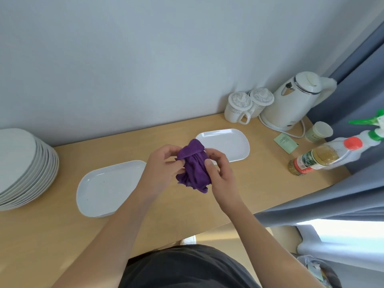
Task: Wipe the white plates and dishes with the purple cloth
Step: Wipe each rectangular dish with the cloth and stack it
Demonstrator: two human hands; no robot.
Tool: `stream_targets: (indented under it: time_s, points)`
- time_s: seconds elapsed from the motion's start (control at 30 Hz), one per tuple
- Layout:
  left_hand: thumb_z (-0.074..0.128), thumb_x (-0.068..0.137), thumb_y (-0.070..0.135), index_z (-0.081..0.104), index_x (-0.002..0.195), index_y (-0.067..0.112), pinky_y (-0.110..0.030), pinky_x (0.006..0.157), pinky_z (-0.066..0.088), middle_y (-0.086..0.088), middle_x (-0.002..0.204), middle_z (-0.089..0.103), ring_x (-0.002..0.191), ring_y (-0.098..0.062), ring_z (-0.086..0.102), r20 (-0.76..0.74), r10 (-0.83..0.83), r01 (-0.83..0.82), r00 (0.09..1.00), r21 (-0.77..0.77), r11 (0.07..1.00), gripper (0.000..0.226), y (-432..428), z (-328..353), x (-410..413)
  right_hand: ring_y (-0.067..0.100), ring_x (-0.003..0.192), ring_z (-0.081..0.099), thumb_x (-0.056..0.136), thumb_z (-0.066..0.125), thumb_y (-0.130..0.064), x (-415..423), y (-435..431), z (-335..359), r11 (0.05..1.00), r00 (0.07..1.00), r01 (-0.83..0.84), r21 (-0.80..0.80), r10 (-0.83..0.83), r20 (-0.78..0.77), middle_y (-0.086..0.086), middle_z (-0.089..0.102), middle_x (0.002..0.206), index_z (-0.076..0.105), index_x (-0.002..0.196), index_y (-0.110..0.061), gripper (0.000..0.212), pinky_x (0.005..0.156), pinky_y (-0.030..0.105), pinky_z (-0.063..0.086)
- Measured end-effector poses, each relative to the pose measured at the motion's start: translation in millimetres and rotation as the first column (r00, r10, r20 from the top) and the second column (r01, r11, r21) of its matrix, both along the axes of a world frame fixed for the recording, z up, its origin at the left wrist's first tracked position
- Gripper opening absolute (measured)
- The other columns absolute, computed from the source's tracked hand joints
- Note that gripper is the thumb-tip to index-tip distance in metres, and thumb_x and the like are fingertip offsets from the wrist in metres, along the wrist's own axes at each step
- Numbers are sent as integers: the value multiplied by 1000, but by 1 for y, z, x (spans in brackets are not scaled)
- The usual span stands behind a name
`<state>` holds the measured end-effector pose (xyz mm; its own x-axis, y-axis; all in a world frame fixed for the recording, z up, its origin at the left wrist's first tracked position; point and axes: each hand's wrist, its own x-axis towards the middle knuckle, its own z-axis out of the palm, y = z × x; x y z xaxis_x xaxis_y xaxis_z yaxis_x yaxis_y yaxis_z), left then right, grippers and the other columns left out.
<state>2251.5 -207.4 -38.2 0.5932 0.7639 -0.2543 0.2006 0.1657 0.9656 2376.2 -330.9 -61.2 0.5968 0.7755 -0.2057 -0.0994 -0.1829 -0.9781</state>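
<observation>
A bunched purple cloth (pixel 194 166) hangs above the wooden table (pixel 259 183), held between both hands. My left hand (pixel 164 165) pinches its left edge, and my right hand (pixel 220 169) grips its right side with the thumb on the front. A large white rounded dish (pixel 104 188) lies on the table below and to the left of my hands. A smaller white rectangular dish (pixel 230 144) lies just behind the cloth to the right. A tall stack of white plates (pixel 25 167) stands at the far left.
At the back right stand two lidded mugs (pixel 241 107), a white electric kettle (pixel 295 100), a paper cup (pixel 319 132) and a green packet (pixel 285 142). A bottle with a red cap (pixel 320 156) and a spray bottle (pixel 374 129) lie near the right edge. Blue curtain (pixel 361 90) hangs right.
</observation>
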Motion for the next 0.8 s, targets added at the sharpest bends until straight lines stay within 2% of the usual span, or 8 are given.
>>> stream_targets:
  time_s: [0.07, 0.1, 0.17, 0.23, 0.37, 0.5, 0.63, 0.8]
  points:
    - [57, 87, -9, 68, 101, 10, -59, 82, 57, -3, 103, 73, 86, -28, 73, 24, 18, -19, 1000, 11, 1000, 26, 0, 3, -11, 9, 109, 67, 93, 68, -36, -8, 5, -2, 999, 989, -31, -30, 27, -148, -9, 65, 127, 41, 146, -30, 60, 93, 36, 56]
    - [56, 86, -11, 68, 100, 10, -57, 84, 57, -4, 102, 73, 86, -27, 72, 43, 29, -30, 999, 14, 999, 28, 1, 4, -17, 18, 113, 67, 88, 72, -39, -12, 7, -2, 998, 972, -51, -41, 40, -230, -2, 67, 128, 42, 147, -27, 68, 99, 45, 54]
    - [56, 86, -14, 68, 99, 10, -51, 82, 59, -4, 100, 73, 82, -22, 71, 78, 49, -50, 996, 12, 999, 29, 2, 9, -29, 34, 107, 69, 92, 70, -32, -21, 12, -1, 995, 967, -97, -8, 92, -238, 11, 72, 118, 59, 133, -18, 45, 99, 55, 53]
    - [59, 88, -13, 67, 102, 8, -40, 79, 60, -2, 101, 74, 84, -19, 71, 97, 49, -51, 994, 18, 999, 26, 6, 13, -43, 41, 97, 71, 97, 65, -23, -33, 18, 3, 996, 972, -80, 40, 87, -218, 17, 74, 108, 67, 119, -14, 23, 91, 54, 56]
    - [68, 89, -1, 68, 109, 19, -27, 82, 56, 8, 107, 73, 89, -14, 72, 47, 31, -33, 998, 51, 998, 28, 21, 13, -79, 41, 97, 70, 84, 75, -32, -58, 36, 14, 998, 971, 40, 43, -29, -239, 15, 73, 108, 64, 114, -16, 35, 88, 56, 56]
    - [67, 88, 9, 68, 102, 30, -15, 69, 46, 17, 101, 72, 80, -5, 67, -179, 154, -121, 972, 179, 976, 26, 44, 2, -127, 29, 92, 73, 90, 75, -26, -84, 54, 18, 996, 986, 84, 14, -81, -144, 8, 72, 107, 63, 111, -21, 24, 77, 43, 59]
    - [62, 89, 14, 69, 94, 30, -23, 69, 44, 18, 100, 69, 86, -7, 65, -372, 296, -173, 880, 330, 928, 19, 67, -21, -170, 17, 86, 71, 90, 74, -26, -120, 72, 14, 993, 993, 113, -41, -115, -29, -1, 68, 107, 59, 110, -22, 25, 67, 30, 58]
    - [61, 92, 14, 71, 112, 18, -32, 79, 48, 6, 109, 69, 90, -17, 63, -508, 358, -118, 783, 444, 888, 23, 83, -48, -205, 9, 97, 63, 87, 73, -30, -157, 95, -16, 968, 970, 110, -225, -55, 237, -13, 61, 107, 54, 104, -29, 26, 81, 32, 56]
